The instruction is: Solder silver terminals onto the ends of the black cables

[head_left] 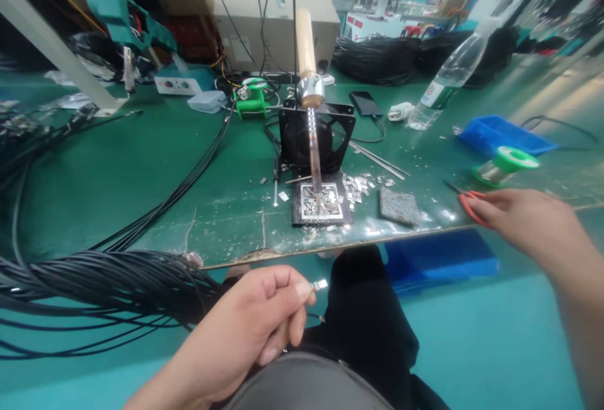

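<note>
My left hand [264, 315] is in front of the table edge, thumb and fingers pinched on a small silvery metal connector [321, 284]. A thin dark cable end [317, 317] shows just below those fingers. Over at the right edge of the table, my right hand [523, 218] has its fingers closed on the red handle of a pair of scissors [472, 205]. The blades point away to the left, close to the tabletop. In the middle, a wooden-handled soldering iron [315, 152] leans tip-down over a small square tray [304, 216] of metal bits.
Behind the iron stands a black fan [290, 139]. Loose metal pieces [358, 187] and a grey pad [399, 205] lie right of the tray. A solder spool [504, 165], blue bin [504, 133] and water bottle [443, 83] are at right. Black cables [117, 278] hang over the left edge.
</note>
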